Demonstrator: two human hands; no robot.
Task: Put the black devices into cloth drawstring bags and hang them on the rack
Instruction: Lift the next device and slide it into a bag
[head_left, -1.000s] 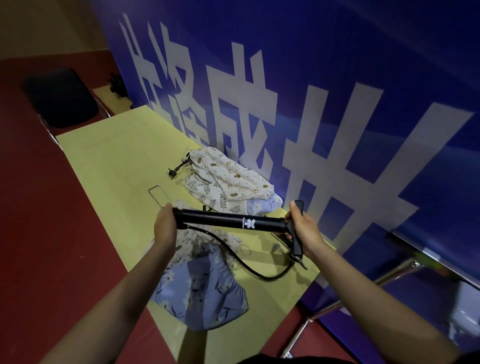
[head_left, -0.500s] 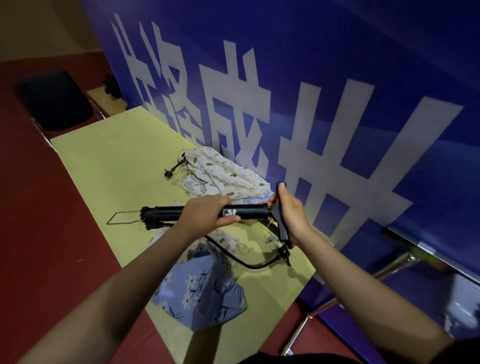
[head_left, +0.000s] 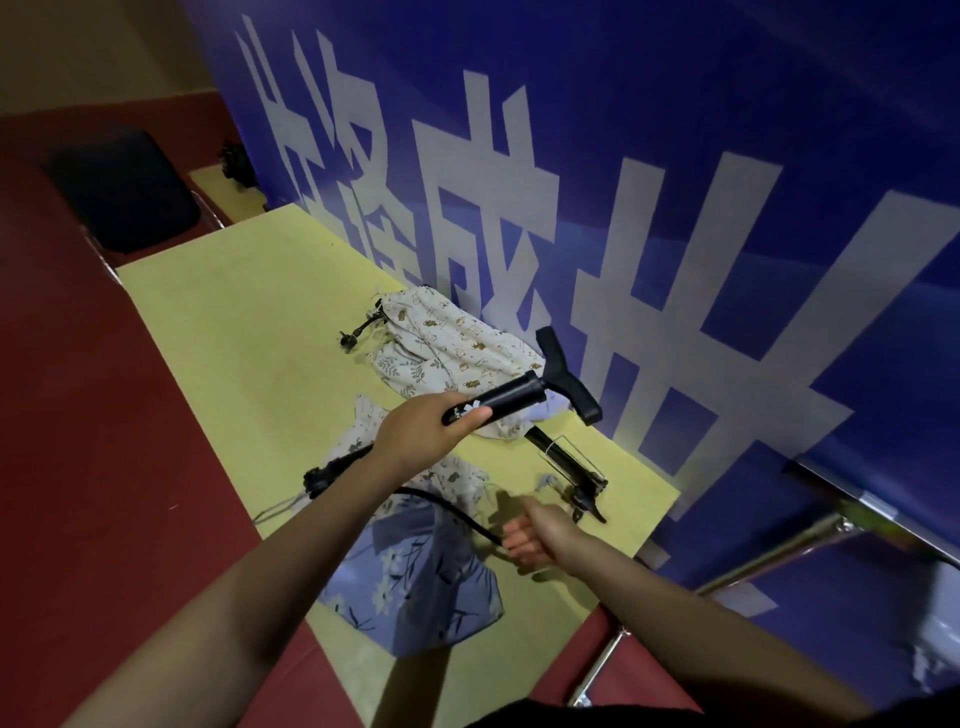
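From the head view, my left hand (head_left: 423, 431) is wrapped round the barrel of the black pump (head_left: 511, 400), holding it tilted above the yellow desk (head_left: 249, 322), its T-handle (head_left: 569, 382) pointing far right. My right hand (head_left: 535, 538) is loosely curled at the pump's hose (head_left: 447, 509), just right of the blue floral bag (head_left: 415, 582). A second black device (head_left: 569, 467) lies on the desk near the cream printed bags (head_left: 447, 348).
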